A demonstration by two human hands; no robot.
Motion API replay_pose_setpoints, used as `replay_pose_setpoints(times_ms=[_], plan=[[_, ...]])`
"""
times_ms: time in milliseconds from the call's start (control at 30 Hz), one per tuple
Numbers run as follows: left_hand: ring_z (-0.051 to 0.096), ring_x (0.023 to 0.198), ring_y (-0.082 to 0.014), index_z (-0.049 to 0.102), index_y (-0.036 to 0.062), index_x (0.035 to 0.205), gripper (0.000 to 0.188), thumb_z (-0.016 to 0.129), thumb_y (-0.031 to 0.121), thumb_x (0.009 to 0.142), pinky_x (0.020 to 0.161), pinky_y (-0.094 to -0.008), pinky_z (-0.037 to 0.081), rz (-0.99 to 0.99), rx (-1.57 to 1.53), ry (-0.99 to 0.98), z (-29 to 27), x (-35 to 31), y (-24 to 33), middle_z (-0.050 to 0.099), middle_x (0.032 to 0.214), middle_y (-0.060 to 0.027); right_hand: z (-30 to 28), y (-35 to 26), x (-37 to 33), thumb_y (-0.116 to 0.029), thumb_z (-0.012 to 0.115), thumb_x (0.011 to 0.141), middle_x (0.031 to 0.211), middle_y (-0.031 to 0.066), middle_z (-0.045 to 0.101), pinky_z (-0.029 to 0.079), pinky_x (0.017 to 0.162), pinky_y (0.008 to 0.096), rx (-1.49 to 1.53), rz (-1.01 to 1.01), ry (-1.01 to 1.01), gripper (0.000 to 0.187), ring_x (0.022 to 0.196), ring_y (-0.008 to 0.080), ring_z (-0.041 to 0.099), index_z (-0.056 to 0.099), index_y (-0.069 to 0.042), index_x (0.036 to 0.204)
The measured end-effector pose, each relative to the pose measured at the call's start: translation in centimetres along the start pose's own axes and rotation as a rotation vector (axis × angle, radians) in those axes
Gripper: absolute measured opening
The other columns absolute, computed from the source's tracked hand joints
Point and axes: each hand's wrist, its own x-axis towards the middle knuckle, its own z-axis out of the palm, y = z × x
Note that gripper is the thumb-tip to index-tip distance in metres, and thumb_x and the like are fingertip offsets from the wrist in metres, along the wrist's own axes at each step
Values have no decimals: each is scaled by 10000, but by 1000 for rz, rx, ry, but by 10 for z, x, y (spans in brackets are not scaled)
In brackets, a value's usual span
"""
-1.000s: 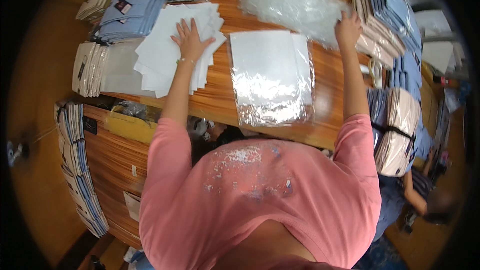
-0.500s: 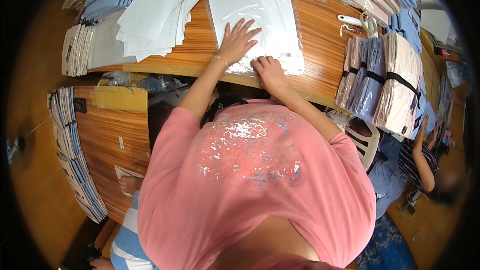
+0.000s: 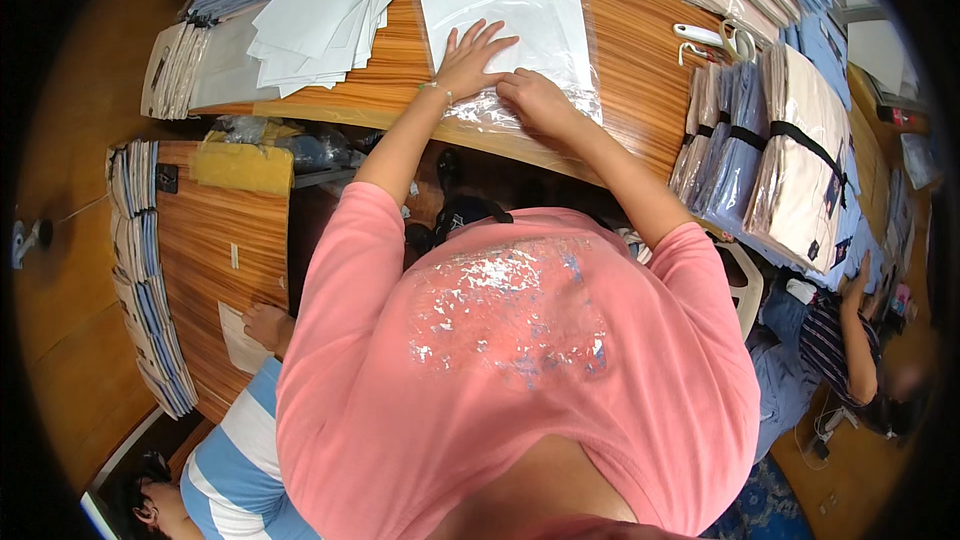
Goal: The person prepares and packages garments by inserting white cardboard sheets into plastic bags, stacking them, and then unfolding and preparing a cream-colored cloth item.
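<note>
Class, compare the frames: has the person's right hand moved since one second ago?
Yes. The right hand came from the table's far right stacks onto the clear plastic sleeve beside the left hand.

Both arms are reaching forward; left hand [image 3: 468, 58] is lying flat, fingers spread; right hand [image 3: 535, 100] is pressing down, fingers curled.

The one camera sits high on the person's head and looks straight down. Its round picture bends at the edges. The pink shirt [image 3: 520, 360] is very close below, and the wooden table [image 3: 640, 70] lies farther off at the top.
</note>
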Motion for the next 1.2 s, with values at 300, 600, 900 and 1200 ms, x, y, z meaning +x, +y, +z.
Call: replay_pose_setpoints(times_ms=[300,600,900,1200], plan=[[151,1391,-265,395,311,1369,700,569,615,763,1082,-579,68,-5,53,41,5,2,-2,246,1489,-21,-5,-43,-41,-54,539,708,835,97,543,460,760,364,-43,-120,15,137,834,269,532,548,-44,845],[193,1378,-266,474,263,1318,592,589,526,800,1099,-518,103,47,-140,136,-8,8,-8,349,1437,-48,26,-53,-63,-2,558,696,872,115,536,445,746,388,2,163,131,172,847,293,519,553,-40,864],[179,1387,-250,358,358,1385,480,416,471,923,1103,-542,89,98,34,-12,18,-25,50,235,1495,-10,25,-81,-68,-1,574,746,839,144,535,432,736,404,273,317,270,97,823,319,517,560,-27,838],[177,1385,-269,348,359,1391,503,457,457,910,1091,-553,89,144,42,26,23,-26,44,242,1491,-24,-24,-45,-62,71,574,657,1031,128,577,410,885,433,-27,4,300,408,975,343,524,553,-55,1044]])
